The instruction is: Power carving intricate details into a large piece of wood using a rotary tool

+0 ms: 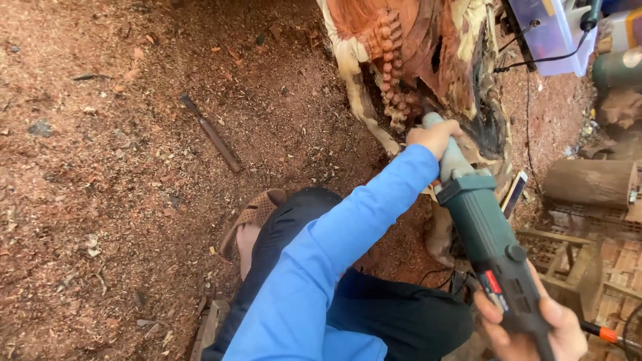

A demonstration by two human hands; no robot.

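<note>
- The carved wood block (428, 60), reddish with pale edges and a beaded ridge, stands over a sawdust floor (100, 167); it looks heavy and rigid.
- The green die grinder (485, 234) points its nose into the carving's dark hollow. It looks stiff, fairly weighty and likely to buck, so it wants one grip at the neck and one at the rear body.
- The left hand (433, 137) is clenched round the grey neck.
- The right hand (535, 331) grasps the rear body.
- A chisel (210, 134) lies apart on the sawdust.

green power grinder (491, 244) | tilted, nose against carved wood (428, 47) | held
</note>
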